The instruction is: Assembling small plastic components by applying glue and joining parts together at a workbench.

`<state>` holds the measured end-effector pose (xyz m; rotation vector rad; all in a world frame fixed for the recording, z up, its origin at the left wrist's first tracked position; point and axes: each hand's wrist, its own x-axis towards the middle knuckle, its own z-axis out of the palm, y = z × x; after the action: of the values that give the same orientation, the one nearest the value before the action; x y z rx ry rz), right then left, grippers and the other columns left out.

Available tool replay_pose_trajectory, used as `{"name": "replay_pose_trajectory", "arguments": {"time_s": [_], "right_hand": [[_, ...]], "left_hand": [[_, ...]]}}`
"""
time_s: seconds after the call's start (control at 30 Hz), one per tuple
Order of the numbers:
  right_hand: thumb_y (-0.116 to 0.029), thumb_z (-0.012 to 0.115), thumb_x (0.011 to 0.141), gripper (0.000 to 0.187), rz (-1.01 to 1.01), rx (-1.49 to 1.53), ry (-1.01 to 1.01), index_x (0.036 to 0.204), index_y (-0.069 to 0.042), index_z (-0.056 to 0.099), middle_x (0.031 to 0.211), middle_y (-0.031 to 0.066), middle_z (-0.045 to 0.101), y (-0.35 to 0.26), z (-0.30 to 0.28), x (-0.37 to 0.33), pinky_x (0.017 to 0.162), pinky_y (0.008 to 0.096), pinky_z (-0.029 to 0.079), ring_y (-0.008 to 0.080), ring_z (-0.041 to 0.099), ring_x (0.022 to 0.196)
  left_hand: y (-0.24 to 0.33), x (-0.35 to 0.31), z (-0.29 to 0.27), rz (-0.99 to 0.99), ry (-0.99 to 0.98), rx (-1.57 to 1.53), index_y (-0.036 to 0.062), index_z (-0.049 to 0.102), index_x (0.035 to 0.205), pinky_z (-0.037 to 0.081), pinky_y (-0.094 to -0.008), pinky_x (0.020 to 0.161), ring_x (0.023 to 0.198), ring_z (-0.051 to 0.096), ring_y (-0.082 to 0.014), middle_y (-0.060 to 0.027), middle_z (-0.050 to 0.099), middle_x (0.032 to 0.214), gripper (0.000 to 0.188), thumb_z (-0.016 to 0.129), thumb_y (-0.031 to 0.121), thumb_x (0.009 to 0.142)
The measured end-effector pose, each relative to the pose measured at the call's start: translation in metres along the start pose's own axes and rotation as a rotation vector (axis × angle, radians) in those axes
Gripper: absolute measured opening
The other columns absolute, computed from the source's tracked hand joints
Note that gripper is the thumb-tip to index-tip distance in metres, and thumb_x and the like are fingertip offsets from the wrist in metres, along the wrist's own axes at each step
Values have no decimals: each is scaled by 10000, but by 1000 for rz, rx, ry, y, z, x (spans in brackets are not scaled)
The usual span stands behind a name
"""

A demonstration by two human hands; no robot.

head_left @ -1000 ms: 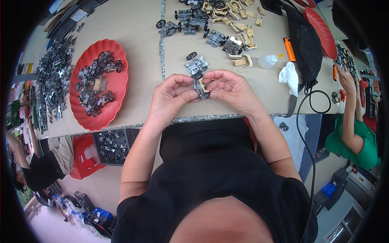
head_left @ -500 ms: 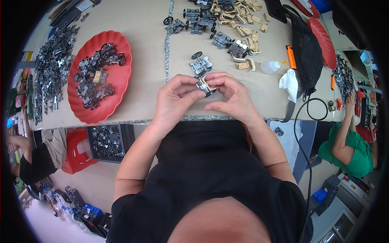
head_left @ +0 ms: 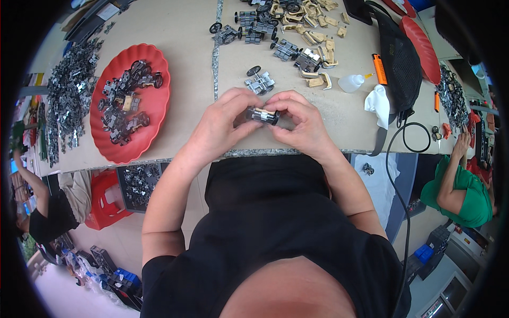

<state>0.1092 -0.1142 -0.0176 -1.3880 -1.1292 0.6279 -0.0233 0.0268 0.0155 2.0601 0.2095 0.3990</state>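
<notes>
Between my two hands, just above the near part of the table, is a small wheeled toy chassis (head_left: 263,115) with black wheels and a tan piece on it. My left hand (head_left: 225,119) grips its left end with thumb and fingers. At its right end, my right hand (head_left: 301,121) pinches it, the thumb below and curled fingers above. Just beyond my fingers lies another grey chassis (head_left: 260,83) with one black wheel showing. Farther off are a heap of grey wheeled chassis (head_left: 285,49) and loose tan plastic parts (head_left: 316,80).
A red scalloped tray (head_left: 160,114) of assembled pieces stands at left, beside a pile of dark parts (head_left: 71,90). At right are a small white bottle (head_left: 351,83), an orange tube (head_left: 379,69), a white cloth (head_left: 377,103) and a black bag (head_left: 401,69). Other people work at both sides.
The chassis in my hands has been turned, so the tan piece now lies along its top instead of standing up. My right fingers have closed in on it.
</notes>
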Motion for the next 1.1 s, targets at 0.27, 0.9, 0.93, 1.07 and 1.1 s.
{"name": "replay_pose_trajectory", "arguments": {"time_s": [0.27, 0.9, 0.93, 1.07, 1.1], "right_hand": [[-3, 687, 652, 262, -9, -132, -70, 883, -25, 565, 949, 66, 551, -9, -1, 3, 699, 251, 477, 148, 559, 816], [-17, 673, 652, 249, -28, -150, -88, 873, -26, 558, 911, 57, 554, -6, -3, 2, 699, 266, 455, 159, 541, 816], [-15, 670, 649, 249, -35, -149, -86, 871, -27, 558, 910, 57, 555, -5, -4, 2, 702, 267, 455, 160, 542, 817], [-4, 650, 655, 218, 13, -114, -114, 855, -17, 564, 928, 59, 545, -7, -5, 3, 758, 266, 447, 150, 534, 866], [0, 643, 662, 203, 41, -103, -129, 850, -12, 567, 938, 60, 539, -8, -5, 3, 783, 265, 443, 145, 529, 889]], "left_hand": [[-3, 8, -9, 59, -162, 90, 27, 569, 869, 456, -292, 593, 680, 553, -195, -72, 534, 821, 235, 676, 15, 661], [-24, 7, 4, 74, -124, -50, 13, 580, 772, 471, -271, 645, 748, 576, -177, -61, 594, 785, 226, 710, 3, 587], [-22, 9, 2, 115, -125, 8, 13, 577, 769, 471, -276, 644, 750, 575, -187, -63, 591, 783, 228, 709, 3, 584], [-21, 12, -2, 254, -154, 128, 9, 574, 765, 471, -291, 636, 743, 571, -213, -71, 585, 771, 236, 706, -1, 570], [-22, 11, -1, 289, -165, 129, 6, 575, 766, 471, -294, 633, 738, 570, -217, -73, 585, 768, 238, 705, -2, 566]]}}
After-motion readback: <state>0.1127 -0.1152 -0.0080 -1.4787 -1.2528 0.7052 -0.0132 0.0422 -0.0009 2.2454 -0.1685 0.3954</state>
